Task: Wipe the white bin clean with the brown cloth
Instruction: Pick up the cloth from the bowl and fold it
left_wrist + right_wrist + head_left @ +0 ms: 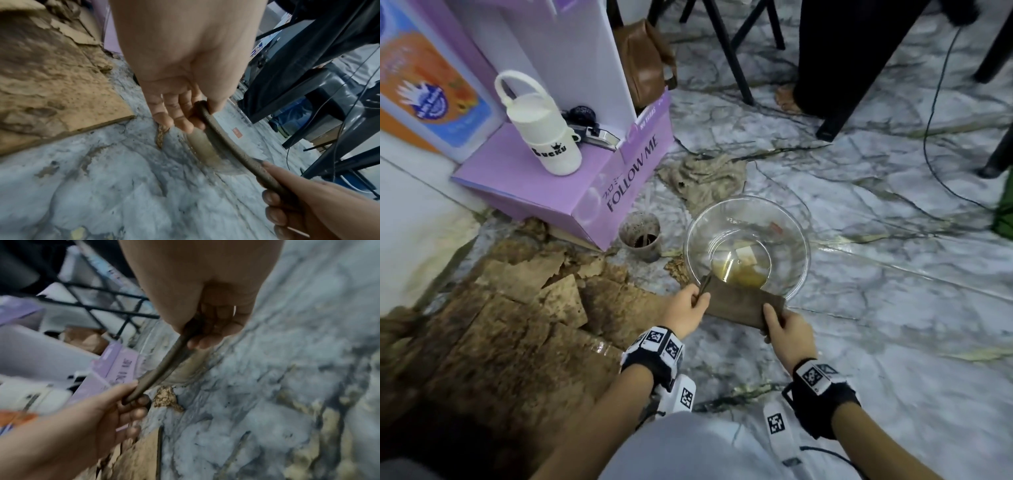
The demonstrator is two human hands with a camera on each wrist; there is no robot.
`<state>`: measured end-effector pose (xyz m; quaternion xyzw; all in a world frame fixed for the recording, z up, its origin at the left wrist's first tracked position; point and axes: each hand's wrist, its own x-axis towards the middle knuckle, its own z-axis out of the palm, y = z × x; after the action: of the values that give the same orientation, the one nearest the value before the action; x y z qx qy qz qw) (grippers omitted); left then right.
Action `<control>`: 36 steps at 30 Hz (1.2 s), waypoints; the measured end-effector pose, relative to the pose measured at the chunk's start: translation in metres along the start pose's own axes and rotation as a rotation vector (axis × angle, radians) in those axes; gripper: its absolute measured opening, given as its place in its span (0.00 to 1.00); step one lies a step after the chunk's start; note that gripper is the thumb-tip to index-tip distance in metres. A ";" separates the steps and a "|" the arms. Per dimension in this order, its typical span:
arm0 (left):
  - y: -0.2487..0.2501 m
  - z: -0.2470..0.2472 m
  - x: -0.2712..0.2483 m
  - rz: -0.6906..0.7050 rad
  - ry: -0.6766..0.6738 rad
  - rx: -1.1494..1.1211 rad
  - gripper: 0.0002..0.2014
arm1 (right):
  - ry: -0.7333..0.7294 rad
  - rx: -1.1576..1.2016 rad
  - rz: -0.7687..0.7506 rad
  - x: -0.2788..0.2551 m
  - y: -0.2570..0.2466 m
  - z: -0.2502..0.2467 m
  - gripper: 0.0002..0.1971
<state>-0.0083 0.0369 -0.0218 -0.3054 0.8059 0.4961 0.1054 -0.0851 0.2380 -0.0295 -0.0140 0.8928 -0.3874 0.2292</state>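
Observation:
A clear round bin (746, 205) stands on the marble floor with a little yellowish liquid in its bottom. A folded brown cloth (739, 305) is stretched flat over the bin's near rim. My left hand (700, 298) pinches its left end and my right hand (770, 318) pinches its right end. In the left wrist view the left hand (195, 113) grips the cloth (226, 146) edge-on, with the right hand (287, 194) at the far end. In the right wrist view the right hand (197, 331) holds the cloth (164, 366) and the left hand (131, 395) holds the other end.
A purple box (592, 178) carries a white bottle (544, 133) to the left. A dirty cup (640, 236) stands beside the bin, and a crumpled beige rag (705, 178) lies behind it. Soggy cardboard (517, 308) covers the floor on the left. Chair legs (726, 51) and cables (935, 137) are beyond.

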 end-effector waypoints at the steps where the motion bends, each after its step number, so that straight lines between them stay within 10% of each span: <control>1: 0.001 -0.003 -0.003 0.005 0.003 -0.001 0.17 | 0.005 -0.010 -0.041 -0.001 -0.002 -0.002 0.23; 12: 0.027 -0.093 -0.085 0.154 0.262 -0.082 0.17 | -0.142 0.036 -0.497 -0.030 -0.107 -0.038 0.23; 20: 0.046 -0.167 -0.190 0.222 0.607 -0.189 0.17 | -0.520 0.070 -0.712 -0.092 -0.225 -0.063 0.17; 36: 0.018 -0.227 -0.423 0.166 1.143 -0.328 0.13 | -0.884 -0.392 -1.216 -0.267 -0.376 -0.035 0.23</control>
<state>0.3457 0.0102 0.3016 -0.4723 0.6689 0.3777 -0.4322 0.0813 0.0526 0.3604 -0.6950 0.6060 -0.2386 0.3045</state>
